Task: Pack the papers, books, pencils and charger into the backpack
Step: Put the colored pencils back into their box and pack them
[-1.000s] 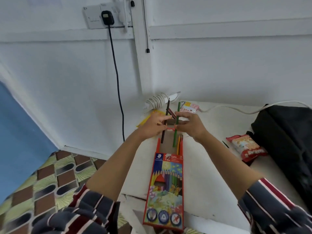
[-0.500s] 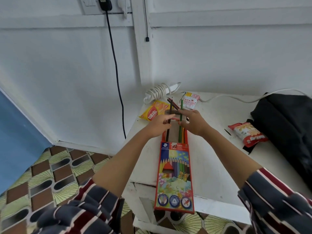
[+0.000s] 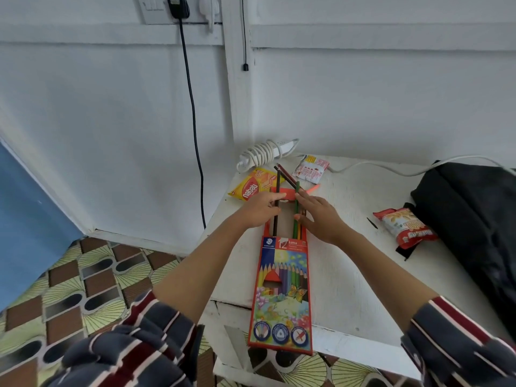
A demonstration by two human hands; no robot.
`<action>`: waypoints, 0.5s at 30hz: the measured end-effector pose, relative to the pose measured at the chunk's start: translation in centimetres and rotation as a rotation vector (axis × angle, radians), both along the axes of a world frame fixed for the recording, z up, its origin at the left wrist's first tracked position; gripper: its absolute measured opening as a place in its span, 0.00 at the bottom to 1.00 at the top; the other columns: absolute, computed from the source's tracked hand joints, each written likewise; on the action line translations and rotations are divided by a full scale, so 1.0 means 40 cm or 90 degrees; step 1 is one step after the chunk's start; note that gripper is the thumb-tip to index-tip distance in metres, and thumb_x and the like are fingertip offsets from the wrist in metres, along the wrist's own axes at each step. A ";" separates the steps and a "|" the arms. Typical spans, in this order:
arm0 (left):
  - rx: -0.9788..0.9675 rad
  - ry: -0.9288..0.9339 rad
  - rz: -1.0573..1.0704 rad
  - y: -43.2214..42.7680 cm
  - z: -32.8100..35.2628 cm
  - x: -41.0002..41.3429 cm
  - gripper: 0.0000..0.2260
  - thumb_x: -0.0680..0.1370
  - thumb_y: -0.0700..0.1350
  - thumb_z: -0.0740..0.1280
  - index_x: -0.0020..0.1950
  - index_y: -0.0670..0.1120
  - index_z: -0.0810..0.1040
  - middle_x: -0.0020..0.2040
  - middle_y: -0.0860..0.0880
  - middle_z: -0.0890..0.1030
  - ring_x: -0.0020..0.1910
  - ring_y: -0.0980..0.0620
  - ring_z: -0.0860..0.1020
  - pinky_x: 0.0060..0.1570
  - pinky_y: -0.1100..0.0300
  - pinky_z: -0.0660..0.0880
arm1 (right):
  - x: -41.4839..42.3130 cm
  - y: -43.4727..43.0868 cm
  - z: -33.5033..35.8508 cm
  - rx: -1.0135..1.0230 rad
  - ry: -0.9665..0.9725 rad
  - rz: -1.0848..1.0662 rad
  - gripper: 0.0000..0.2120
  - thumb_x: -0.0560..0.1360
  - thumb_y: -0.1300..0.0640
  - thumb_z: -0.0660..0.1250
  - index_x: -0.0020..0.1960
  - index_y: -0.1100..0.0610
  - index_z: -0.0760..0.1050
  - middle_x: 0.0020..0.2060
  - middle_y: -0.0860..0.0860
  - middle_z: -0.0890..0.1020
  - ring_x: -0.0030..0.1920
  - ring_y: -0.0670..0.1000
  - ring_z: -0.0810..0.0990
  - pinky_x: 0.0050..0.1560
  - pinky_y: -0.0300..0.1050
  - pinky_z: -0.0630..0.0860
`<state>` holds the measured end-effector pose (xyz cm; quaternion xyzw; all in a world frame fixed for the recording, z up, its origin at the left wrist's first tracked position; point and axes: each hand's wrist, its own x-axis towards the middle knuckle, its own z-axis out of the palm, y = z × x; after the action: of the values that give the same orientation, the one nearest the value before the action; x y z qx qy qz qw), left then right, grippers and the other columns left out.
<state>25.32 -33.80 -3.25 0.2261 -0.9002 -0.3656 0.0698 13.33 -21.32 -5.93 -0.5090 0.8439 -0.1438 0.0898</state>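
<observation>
A red Staedtler coloured-pencil box (image 3: 282, 289) lies lengthwise on the white table (image 3: 349, 275), its open flap at the far end. My left hand (image 3: 259, 209) pinches a dark brown pencil (image 3: 277, 191) that slants into the box mouth. My right hand (image 3: 318, 216) holds a green pencil (image 3: 296, 202) beside other pencils in the box. Two more pencils (image 3: 286, 174) lie loose just beyond the flap. The black backpack (image 3: 472, 219) sits at the table's right side. A white coiled charger strip (image 3: 265, 153) rests at the table's far corner.
A yellow wafer packet (image 3: 251, 188), a small pink-white sachet (image 3: 311, 169) and a red snack bag (image 3: 405, 227) lie on the table. A white cable (image 3: 391, 170) runs toward the backpack. A black cord (image 3: 195, 135) hangs from the wall socket. Patterned floor lies left.
Both hands have lowered the brown and green pencils from upright toward the box mouth, so the pencils now slant into it. The view has tilted down and closer.
</observation>
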 end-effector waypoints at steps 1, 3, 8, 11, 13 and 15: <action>-0.004 -0.003 -0.003 -0.001 0.000 -0.003 0.21 0.79 0.37 0.60 0.72 0.46 0.66 0.69 0.46 0.71 0.63 0.48 0.72 0.56 0.62 0.68 | 0.000 0.003 -0.001 -0.005 -0.003 0.002 0.27 0.80 0.48 0.56 0.76 0.49 0.51 0.76 0.47 0.52 0.75 0.53 0.53 0.72 0.54 0.53; -0.013 -0.006 -0.009 -0.004 0.002 -0.011 0.22 0.79 0.37 0.60 0.73 0.47 0.66 0.67 0.45 0.73 0.60 0.49 0.74 0.54 0.62 0.71 | 0.000 0.008 0.004 -0.015 -0.006 0.015 0.27 0.79 0.48 0.57 0.76 0.48 0.52 0.76 0.47 0.52 0.75 0.54 0.52 0.72 0.55 0.52; -0.028 -0.017 -0.011 -0.012 -0.001 -0.022 0.22 0.79 0.38 0.61 0.73 0.49 0.66 0.66 0.45 0.74 0.61 0.48 0.74 0.54 0.60 0.72 | 0.001 0.013 0.020 -0.020 0.018 0.043 0.27 0.78 0.47 0.60 0.74 0.49 0.59 0.76 0.48 0.56 0.75 0.52 0.54 0.74 0.56 0.52; -0.033 -0.023 -0.011 -0.014 -0.011 -0.022 0.22 0.79 0.39 0.61 0.72 0.50 0.66 0.66 0.45 0.74 0.61 0.48 0.74 0.56 0.58 0.73 | 0.001 0.022 0.028 -0.026 0.047 0.052 0.27 0.75 0.44 0.63 0.72 0.48 0.63 0.74 0.48 0.61 0.73 0.52 0.57 0.72 0.54 0.54; -0.038 -0.027 -0.016 -0.014 -0.013 -0.023 0.22 0.79 0.39 0.62 0.72 0.50 0.66 0.68 0.47 0.72 0.64 0.48 0.72 0.58 0.58 0.72 | 0.002 0.029 0.030 -0.018 0.048 0.058 0.28 0.74 0.43 0.65 0.71 0.47 0.64 0.73 0.48 0.62 0.73 0.52 0.58 0.71 0.54 0.55; -0.042 -0.021 -0.026 -0.013 -0.007 -0.028 0.22 0.79 0.38 0.61 0.72 0.49 0.66 0.70 0.47 0.71 0.65 0.48 0.71 0.60 0.57 0.71 | 0.002 0.034 0.026 -0.008 0.039 0.064 0.30 0.73 0.41 0.65 0.72 0.46 0.63 0.74 0.47 0.61 0.73 0.52 0.57 0.71 0.54 0.55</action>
<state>24.19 -34.34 -3.53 0.2109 -0.9174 -0.3330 0.0548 13.40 -19.98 -4.90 -0.5556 0.8186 -0.1291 0.0680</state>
